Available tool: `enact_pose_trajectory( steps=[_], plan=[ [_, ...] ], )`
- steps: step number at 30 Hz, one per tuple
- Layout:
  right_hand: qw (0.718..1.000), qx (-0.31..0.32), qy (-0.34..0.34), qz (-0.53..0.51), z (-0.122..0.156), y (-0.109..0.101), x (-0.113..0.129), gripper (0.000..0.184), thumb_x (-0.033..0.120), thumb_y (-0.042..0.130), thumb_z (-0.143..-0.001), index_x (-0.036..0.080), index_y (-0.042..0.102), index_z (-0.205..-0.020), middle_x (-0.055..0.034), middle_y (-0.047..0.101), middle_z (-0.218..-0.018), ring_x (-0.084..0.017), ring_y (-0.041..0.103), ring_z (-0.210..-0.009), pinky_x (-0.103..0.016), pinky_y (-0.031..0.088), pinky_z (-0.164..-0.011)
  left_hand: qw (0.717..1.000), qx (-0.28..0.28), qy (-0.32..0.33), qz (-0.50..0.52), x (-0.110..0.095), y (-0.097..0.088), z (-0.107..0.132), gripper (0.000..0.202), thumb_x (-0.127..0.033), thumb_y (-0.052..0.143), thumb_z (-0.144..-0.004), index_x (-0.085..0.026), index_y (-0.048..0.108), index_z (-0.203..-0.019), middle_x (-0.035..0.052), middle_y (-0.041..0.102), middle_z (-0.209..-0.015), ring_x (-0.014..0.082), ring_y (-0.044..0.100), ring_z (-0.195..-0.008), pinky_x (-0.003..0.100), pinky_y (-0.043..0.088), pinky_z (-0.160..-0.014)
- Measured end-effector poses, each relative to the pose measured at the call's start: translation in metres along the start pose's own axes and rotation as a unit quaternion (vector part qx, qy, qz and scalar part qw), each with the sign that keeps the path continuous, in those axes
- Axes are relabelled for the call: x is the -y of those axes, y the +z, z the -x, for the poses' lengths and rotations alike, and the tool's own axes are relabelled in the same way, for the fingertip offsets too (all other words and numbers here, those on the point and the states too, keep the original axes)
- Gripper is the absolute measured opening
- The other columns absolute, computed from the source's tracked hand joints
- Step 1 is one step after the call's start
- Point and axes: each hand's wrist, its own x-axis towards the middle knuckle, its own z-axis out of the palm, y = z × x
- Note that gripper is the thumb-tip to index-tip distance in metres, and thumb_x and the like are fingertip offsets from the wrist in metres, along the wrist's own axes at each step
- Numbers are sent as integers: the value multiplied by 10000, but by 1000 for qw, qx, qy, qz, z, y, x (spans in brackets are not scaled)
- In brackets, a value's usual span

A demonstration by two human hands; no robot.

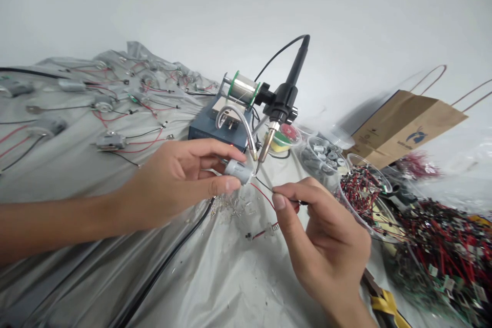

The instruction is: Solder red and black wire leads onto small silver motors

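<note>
- Head view, far left: lying scattered over the grey plastic sheet (115, 246), wired motors (110, 141) with red and black leads.
- Reaching in from the left and pinching a small silver motor (237, 170) between thumb and fingertips: the left hand (180, 179), fingers curled about halfway, holding the motor just under the iron's tip.
- Trailing beneath that hand toward the near edge: a black cable (169, 261).
- Standing behind the motor, centre far: a blue soldering station (215, 130) carrying a solder spool (243, 87), with the soldering iron (282, 100) hanging tip-down in its holder, tip almost touching the motor's right end.
- Running rightward from that end: a black wire (265, 184) and, just nearer, a red wire (263, 193).
- Coming up from near right and closing thumb and forefinger on the black wire: the right hand (323, 236), remaining fingers folded in.
- Sitting right of the hands: a clear cup of grey parts (326, 156) and a clear cup of wires (365, 189).
- Leaning at far right: a brown paper bag (403, 123); sprawling nearer, a pile of red and black wires (442, 246).
</note>
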Motion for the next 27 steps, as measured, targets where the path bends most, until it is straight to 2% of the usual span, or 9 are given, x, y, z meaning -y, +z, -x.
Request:
enact_pose_trajectory(
  steps=[9,15,20,27],
  plan=[
    [1000,2,-10,23,-1,-1,1,202,37,714,-948,217,728,-1036,9,700,-848,-123,609,-727,-302,442,-653,997,66,-1,48,0,-5,4,267,-363,892,-892,-298,825,-1142,-12,844,-964,148,748,-860,197,590,-741],
    [998,3,-25,52,-1,-4,5,187,35,707,-939,206,707,-1015,17,670,-817,-115,584,-700,-294,438,-635,993,74,-9,95,0,-1,5,246,-310,910,-874,-277,832,-1106,5,850,-935,155,769,-836,212,622,-740],
    [996,23,-27,78,-3,-3,8,132,62,668,-957,190,689,-984,25,621,-775,-106,571,-685,-277,433,-616,994,67,2,81,0,-1,4,223,-298,896,-889,-283,829,-1101,-23,847,-929,137,768,-851,181,608,-752],
    [995,34,-30,94,-4,-7,9,111,81,648,-973,188,678,-973,21,617,-771,-108,577,-695,-268,441,-623,993,75,-9,87,0,-2,2,236,-319,916,-863,-283,837,-1082,1,848,-900,154,763,-821,209,613,-739]
  ],
)
